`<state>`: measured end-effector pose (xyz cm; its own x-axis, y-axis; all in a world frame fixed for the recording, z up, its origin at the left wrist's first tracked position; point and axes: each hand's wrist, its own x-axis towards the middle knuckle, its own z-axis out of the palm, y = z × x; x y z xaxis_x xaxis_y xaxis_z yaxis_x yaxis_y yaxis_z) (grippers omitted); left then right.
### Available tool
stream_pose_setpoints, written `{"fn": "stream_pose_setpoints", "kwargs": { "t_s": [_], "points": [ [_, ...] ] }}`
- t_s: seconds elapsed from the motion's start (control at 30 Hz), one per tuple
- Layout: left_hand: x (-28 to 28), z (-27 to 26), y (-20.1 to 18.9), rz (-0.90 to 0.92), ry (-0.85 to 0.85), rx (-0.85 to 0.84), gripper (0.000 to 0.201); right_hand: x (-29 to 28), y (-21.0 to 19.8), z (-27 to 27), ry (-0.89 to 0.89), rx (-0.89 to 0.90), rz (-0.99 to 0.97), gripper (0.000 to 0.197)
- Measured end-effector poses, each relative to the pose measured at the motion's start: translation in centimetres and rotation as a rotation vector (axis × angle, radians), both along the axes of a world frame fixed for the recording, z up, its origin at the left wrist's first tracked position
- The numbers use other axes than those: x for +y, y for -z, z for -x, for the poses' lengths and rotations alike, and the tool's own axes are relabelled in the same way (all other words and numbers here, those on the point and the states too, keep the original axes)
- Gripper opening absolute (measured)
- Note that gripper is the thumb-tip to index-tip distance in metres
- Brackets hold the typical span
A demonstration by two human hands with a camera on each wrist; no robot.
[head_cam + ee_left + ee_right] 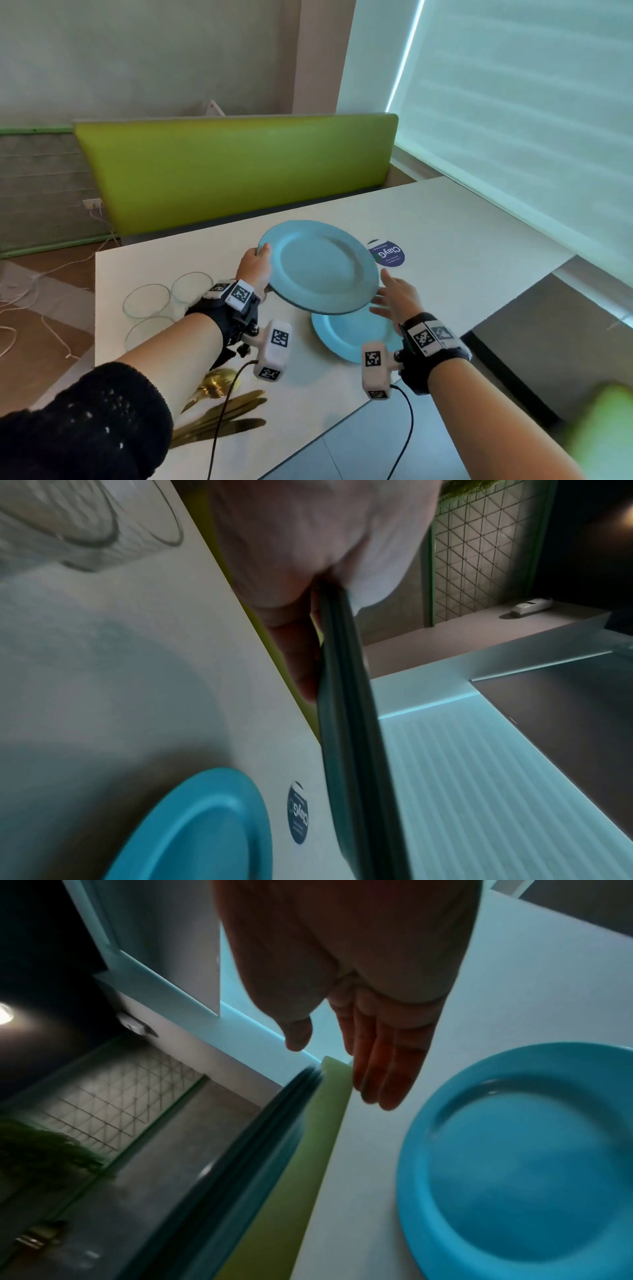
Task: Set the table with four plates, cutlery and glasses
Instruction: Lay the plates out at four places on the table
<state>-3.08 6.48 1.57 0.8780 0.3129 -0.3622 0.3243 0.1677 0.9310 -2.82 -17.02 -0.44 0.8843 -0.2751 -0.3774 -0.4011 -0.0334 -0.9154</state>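
Plate stack (318,265) in left grip (255,267).

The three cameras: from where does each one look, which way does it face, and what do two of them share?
Head: from above, forward and down at the white table; both forearms, left hand and right hand show.
Left wrist: along the left hand pinching the stack of round blue plates.
Right wrist: along the open right hand, fingers straight.
Shared: both wrist views show the single blue plate lying on the table.

From head height we look down across the table (445,222); both close wrist views share the resting blue plate (205,831).
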Motion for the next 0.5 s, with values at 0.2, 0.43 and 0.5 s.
{"fn": "stream_pose_setpoints", "kwargs": {
  "t_s": [0.2, 0.43, 0.5],
  "points": [
    [-5.1, -1.8, -0.3, 0.022, 0.123, -0.037, 0.028, -3.2, -1.5, -1.5, 0.043, -0.079, 0.261, 0.026],
    [-11.1, -5.7, -0.7, -0.04, 0.118, -0.006, 0.048, -9.8, -1.5, -5.4, 0.127, -0.033, 0.18, 0.029],
    [-13.0, -7.1, -0.9, -0.107, 0.115, 0.01, 0.058, -11.7, -2.2, -6.5, 0.133, -0.004, 0.124, 0.03]
  ]
}}
